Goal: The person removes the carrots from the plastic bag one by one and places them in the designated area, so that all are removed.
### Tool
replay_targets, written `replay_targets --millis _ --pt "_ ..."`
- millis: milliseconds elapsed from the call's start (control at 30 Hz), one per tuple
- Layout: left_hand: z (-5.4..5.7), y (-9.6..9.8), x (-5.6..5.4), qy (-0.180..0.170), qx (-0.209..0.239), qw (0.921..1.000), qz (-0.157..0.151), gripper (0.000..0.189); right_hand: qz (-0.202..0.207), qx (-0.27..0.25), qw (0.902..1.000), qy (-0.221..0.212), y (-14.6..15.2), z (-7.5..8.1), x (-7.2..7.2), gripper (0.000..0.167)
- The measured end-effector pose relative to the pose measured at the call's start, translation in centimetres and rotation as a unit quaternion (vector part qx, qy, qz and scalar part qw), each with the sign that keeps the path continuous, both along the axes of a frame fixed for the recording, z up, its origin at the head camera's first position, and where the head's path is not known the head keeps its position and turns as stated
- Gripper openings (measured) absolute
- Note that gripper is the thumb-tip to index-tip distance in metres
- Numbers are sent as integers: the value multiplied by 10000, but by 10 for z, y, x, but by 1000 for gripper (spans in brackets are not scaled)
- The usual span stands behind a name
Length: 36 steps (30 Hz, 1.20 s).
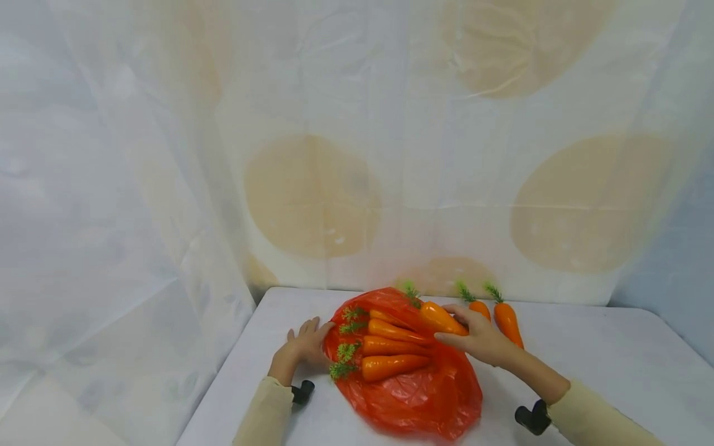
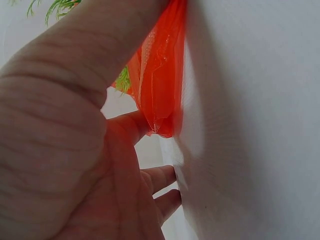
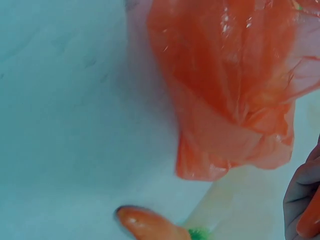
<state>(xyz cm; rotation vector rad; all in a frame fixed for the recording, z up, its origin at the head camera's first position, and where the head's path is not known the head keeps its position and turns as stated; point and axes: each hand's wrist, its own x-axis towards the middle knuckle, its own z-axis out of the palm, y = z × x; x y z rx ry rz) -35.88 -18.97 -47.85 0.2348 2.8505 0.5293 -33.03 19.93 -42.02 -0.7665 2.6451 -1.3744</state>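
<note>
A red plastic bag (image 1: 413,396) lies spread on the table, with several orange carrots (image 1: 390,367) side by side on it, green tops to the left. My right hand (image 1: 481,337) holds another carrot (image 1: 440,318) by its tip end above the bag's upper right; its green top points away. In the right wrist view, part of that carrot (image 3: 311,217) shows at the edge. My left hand (image 1: 305,347) is at the bag's left edge, fingers spread and thumb against the plastic. The left wrist view shows the bag's edge (image 2: 162,90) hanging beside the fingers.
Two more carrots, one (image 1: 480,308) partly behind my right hand and one (image 1: 507,323) beside it, lie on the white table (image 1: 602,365) at the right. A pale curtain (image 1: 435,186) with tan spots hangs behind the table.
</note>
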Motion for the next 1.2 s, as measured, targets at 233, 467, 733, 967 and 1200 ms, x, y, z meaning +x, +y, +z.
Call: replay_targets --millis 233,467,733,967,1200 --pt "-4 0 0 -15 22 10000 -8 96 -346 202 9990 -174 9 -1 1 61" --pt "1 1 0 52 31 10000 27 94 -411 257 9986 -230 10 -4 -2 61" --pt "-3 1 0 -7 -14 10000 49 96 -478 270 9978 -380 14 -9 0 61" --pt "-2 -1 0 -31 -56 10000 61 94 -758 494 9952 -381 16 -5 1 62" --pt "-2 0 0 -5 -16 10000 57 94 -853 478 9943 -428 25 -7 -1 65"
